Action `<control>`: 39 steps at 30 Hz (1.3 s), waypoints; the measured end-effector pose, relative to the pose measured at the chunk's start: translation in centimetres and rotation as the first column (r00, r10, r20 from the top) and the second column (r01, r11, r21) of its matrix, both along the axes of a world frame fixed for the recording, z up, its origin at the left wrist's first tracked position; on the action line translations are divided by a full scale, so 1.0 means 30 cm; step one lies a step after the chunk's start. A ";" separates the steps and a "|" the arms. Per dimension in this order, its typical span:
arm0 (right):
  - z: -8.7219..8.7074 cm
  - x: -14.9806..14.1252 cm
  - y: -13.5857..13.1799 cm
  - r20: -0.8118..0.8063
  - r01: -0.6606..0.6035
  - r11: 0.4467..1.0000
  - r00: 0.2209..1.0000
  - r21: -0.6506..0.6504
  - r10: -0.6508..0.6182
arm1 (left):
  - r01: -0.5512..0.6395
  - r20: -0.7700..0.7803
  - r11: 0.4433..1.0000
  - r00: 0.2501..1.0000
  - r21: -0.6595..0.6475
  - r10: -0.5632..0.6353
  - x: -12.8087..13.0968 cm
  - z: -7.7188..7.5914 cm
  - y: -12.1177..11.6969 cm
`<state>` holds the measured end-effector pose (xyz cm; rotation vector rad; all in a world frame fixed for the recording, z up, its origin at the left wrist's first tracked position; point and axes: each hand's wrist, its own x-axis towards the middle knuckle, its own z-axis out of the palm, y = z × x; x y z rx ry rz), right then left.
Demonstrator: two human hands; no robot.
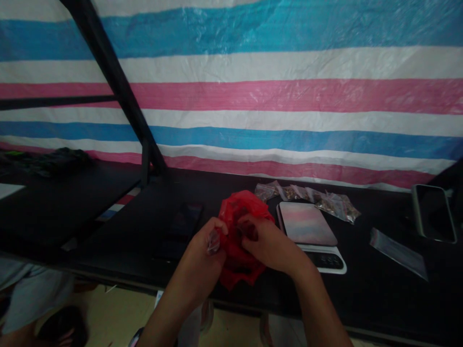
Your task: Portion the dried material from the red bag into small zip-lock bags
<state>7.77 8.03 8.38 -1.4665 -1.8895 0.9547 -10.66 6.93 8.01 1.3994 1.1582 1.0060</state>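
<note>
A red plastic bag (243, 200) sits with its mouth open near the table's front. At its left rim, my left hand (204, 253) is closed on a small clear plastic bag (213, 241). My right hand (269, 241) reaches into the red bag from the right, its fingers pinched together; what they hold, if anything, is hidden. Just right of the hands lies a pocket scale (307, 224) with a shiny plate. Behind the scale, several small zip bags (336, 205) with brown bits inside lie in a row.
A flat clear zip bag (400, 253) lies right of the scale. Farther right a phone (434, 213) leans up. One dark flat device (186, 217) rests left of the hands on the black table (119, 241). A black post (119, 86) slants before the striped sheet (289, 67).
</note>
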 end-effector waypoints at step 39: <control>0.006 0.125 -0.035 -0.254 -0.070 0.960 0.967 -0.271 -0.001 | -0.091 0.156 0.993 0.982 -0.078 0.103 0.042 0.022 0.005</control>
